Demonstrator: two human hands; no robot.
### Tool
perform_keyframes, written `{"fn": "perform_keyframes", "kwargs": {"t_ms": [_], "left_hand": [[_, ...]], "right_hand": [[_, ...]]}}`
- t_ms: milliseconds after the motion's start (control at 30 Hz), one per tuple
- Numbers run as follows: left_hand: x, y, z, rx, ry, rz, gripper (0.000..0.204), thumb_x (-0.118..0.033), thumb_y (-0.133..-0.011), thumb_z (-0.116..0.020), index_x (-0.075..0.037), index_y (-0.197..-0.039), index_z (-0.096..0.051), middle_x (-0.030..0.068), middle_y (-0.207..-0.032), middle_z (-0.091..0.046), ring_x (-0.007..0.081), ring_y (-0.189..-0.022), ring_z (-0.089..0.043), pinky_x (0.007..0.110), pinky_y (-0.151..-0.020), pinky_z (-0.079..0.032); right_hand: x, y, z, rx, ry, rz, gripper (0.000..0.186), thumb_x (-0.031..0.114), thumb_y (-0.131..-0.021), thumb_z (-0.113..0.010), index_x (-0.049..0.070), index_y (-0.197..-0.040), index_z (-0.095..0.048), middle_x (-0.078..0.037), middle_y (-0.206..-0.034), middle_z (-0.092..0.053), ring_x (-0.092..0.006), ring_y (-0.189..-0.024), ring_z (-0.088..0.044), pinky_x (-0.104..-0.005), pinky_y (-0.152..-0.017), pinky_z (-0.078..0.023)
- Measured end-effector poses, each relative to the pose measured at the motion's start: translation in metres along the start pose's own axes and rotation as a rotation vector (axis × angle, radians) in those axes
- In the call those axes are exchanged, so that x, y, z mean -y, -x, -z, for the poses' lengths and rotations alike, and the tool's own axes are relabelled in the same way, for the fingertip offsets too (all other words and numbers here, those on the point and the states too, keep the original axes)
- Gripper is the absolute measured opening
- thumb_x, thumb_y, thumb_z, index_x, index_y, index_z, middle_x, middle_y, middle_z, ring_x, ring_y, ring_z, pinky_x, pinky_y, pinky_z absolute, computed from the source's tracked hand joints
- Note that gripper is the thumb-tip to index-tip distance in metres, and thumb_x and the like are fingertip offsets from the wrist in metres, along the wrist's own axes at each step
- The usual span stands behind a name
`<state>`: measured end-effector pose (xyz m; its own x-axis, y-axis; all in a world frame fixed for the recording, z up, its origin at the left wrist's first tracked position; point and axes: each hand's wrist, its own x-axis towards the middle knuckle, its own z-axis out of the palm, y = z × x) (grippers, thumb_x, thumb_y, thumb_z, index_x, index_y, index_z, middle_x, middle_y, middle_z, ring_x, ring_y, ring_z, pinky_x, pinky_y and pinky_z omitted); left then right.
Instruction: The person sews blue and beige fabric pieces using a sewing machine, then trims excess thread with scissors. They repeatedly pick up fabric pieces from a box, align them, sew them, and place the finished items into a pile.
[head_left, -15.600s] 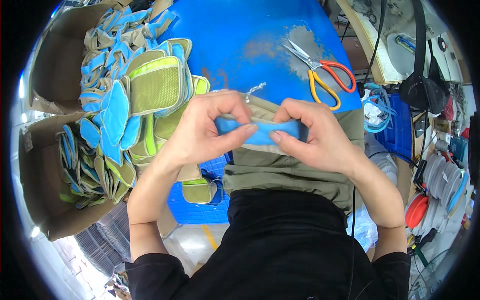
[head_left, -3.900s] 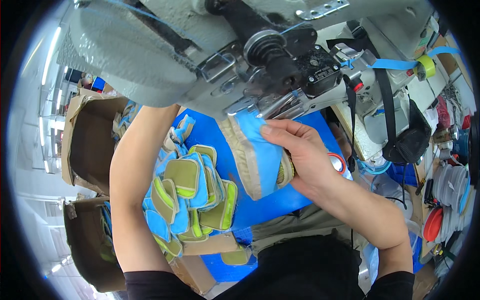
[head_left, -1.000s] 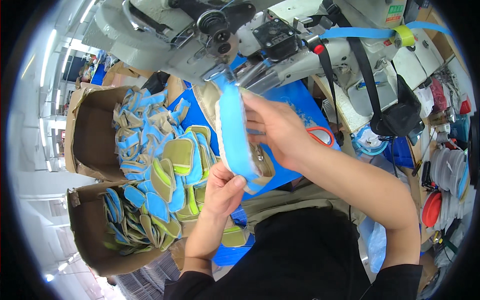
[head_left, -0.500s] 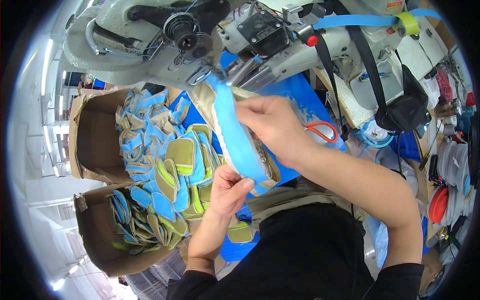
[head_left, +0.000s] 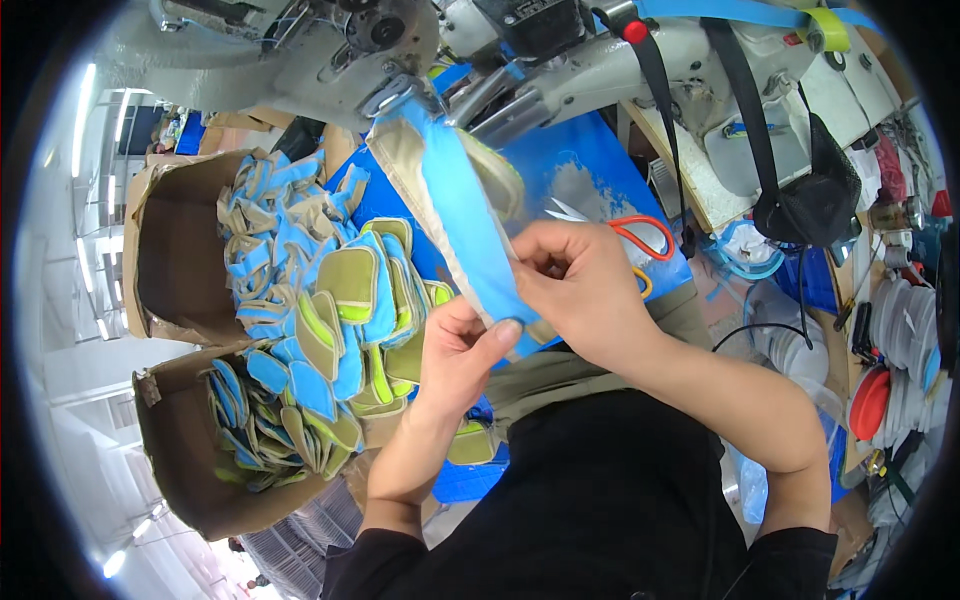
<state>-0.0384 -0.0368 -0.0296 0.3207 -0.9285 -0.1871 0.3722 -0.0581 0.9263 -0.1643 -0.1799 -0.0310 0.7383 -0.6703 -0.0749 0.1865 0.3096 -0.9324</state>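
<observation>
My left hand [head_left: 455,365] grips the lower end of a blue-and-beige fabric strip [head_left: 460,210], thumb across it. My right hand [head_left: 580,290] pinches the strip's right edge a little higher up. The strip's upper end lies under the metal foot and guide of a grey sewing machine [head_left: 200,60], with an olive padded piece [head_left: 490,175] attached behind it. Scissors [head_left: 650,230] with red and orange handles lie just beyond my right hand, partly hidden by it.
Two cardboard boxes [head_left: 160,255] stand at left beside heaps of padded pieces [head_left: 345,280] and strips [head_left: 260,240] on the blue surface [head_left: 590,150]. At right are a worktable edge [head_left: 640,140], hanging black straps [head_left: 750,120], cables and stacked spools [head_left: 895,360].
In the last second my right hand has slid down the strip toward my left hand, baring more of its upper part and the scissors. The machine sits higher in view.
</observation>
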Motion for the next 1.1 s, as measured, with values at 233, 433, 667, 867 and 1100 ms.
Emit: {"fn": "perform_keyframes", "kwargs": {"t_ms": [233, 433, 667, 867, 1100], "left_hand": [[0.001, -0.002, -0.008, -0.003, 0.029, -0.026, 0.024, -0.008, -0.098, -0.072, 0.002, -0.121, -0.07, 0.0076, -0.109, -0.076, 0.0108, -0.095, -0.07, 0.029, -0.084, -0.057], [0.002, -0.004, -0.006, -0.003, 0.033, 0.001, 0.024, -0.006, -0.098, -0.072, 0.001, -0.121, -0.07, 0.0084, -0.108, -0.076, 0.0123, -0.095, -0.071, 0.03, -0.087, -0.057], [0.007, -0.005, -0.002, 0.012, 0.04, -0.005, 0.025, -0.005, -0.097, -0.072, 0.001, -0.122, -0.07, 0.0087, -0.113, -0.076, 0.0123, -0.099, -0.07, 0.03, -0.089, -0.056], [0.007, -0.005, -0.001, 0.024, 0.046, 0.008, 0.026, -0.004, -0.097, -0.071, 0.002, -0.123, -0.07, 0.0092, -0.113, -0.076, 0.0124, -0.099, -0.07, 0.03, -0.09, -0.055], [0.009, -0.006, 0.001, 0.028, 0.051, 0.016, 0.026, -0.004, -0.097, -0.071, 0.003, -0.122, -0.07, 0.0097, -0.113, -0.076, 0.0128, -0.099, -0.07, 0.03, -0.089, -0.055]], "right_hand": [[0.002, -0.013, -0.004, -0.038, -0.148, 0.005, 0.021, 0.016, -0.094, -0.074, -0.005, -0.095, -0.074, -0.006, -0.078, -0.073, -0.0054, -0.07, -0.062, -0.0255, -0.063, -0.05], [-0.002, -0.031, 0.002, -0.014, 0.018, 0.037, 0.027, 0.022, -0.094, -0.075, -0.005, -0.097, -0.076, -0.008, -0.077, -0.074, -0.0083, -0.068, -0.064, -0.0279, -0.063, -0.052], [0.004, -0.035, 0.005, -0.055, -0.079, 0.019, 0.032, 0.026, -0.094, -0.071, -0.005, -0.093, -0.076, -0.008, -0.07, -0.071, -0.012, -0.061, -0.063, -0.0304, -0.059, -0.051], [0.009, -0.047, 0.001, -0.103, 0.101, 0.094, 0.036, 0.03, -0.093, -0.072, -0.005, -0.085, -0.077, -0.011, -0.063, -0.07, -0.0139, -0.057, -0.065, -0.0327, -0.057, -0.05], [0.005, -0.051, 0.002, -0.144, 0.057, 0.119, 0.028, 0.025, -0.088, -0.078, -0.004, -0.089, -0.079, -0.014, -0.072, -0.075, -0.0152, -0.062, -0.071, -0.0313, -0.06, -0.055]]}}
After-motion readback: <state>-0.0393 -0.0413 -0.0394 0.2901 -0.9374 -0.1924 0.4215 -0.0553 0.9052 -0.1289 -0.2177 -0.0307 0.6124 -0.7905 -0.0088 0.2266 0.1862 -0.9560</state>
